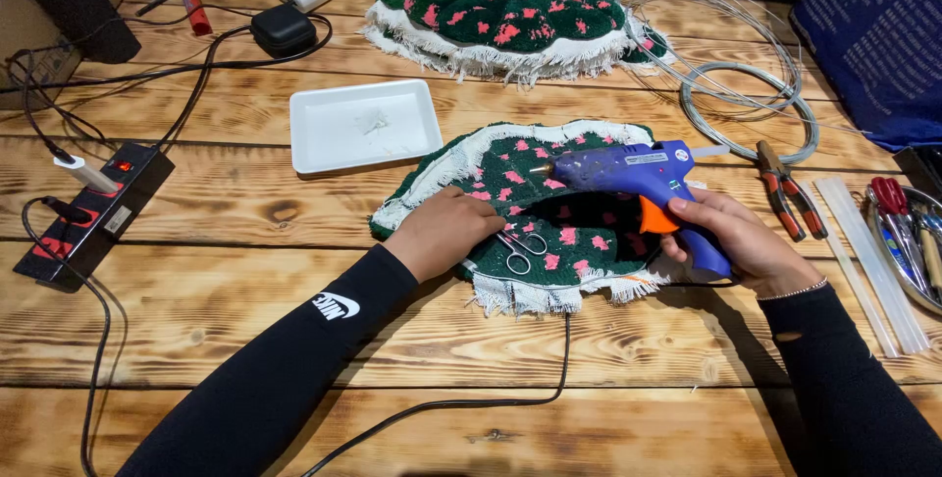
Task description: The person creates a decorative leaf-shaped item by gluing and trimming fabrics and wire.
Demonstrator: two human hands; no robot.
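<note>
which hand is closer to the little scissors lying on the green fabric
Left. The left hand presses on the green fabric piece right beside the small scissors, its fingertips almost reaching them. The right hand grips the blue glue gun farther off, past the fabric's right edge.

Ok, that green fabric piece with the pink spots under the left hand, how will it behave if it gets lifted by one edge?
The green fabric piece would probably flop: it already folds under the left hand. It looks light and padded, so likely easy to lift. The scissors resting on it would probably slide off, and the fringe may snag on the wooden table.
</note>
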